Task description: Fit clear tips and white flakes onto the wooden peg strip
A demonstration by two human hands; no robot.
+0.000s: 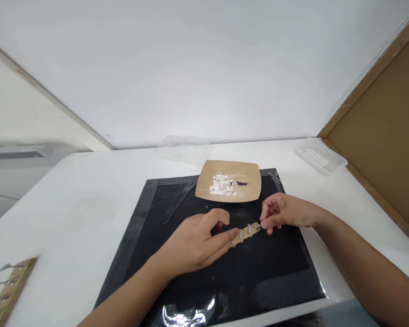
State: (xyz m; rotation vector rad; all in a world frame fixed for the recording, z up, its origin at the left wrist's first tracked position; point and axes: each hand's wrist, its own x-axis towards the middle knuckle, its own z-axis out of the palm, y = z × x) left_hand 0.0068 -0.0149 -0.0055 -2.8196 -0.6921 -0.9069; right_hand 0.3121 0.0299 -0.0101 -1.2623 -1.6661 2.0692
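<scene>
A narrow tan strip [246,233] with several small clear or whitish pieces fixed across it lies slantwise on the black mat [259,272]. My left hand [199,238] holds down the strip's left end with its fingertips, index finger raised and bent, thumb partly hidden. At the strip's right end, my right hand [276,212] pinches with thumb and fingertips beside a small dark round spot. What lies in that pinch is too small to make out. Just behind the hands, a square tan plate [204,181] holds a heap of small white bits [222,185] and a dark sliver [241,183].
Dark tweezers [179,203] rest against the plate's left side. A clear plastic bag [184,151] lies by the wall. At the right stands a translucent tray [334,159] with white strips, near a cardboard panel [381,118]. A wooden rack [15,286] with metal pieces is at lower left.
</scene>
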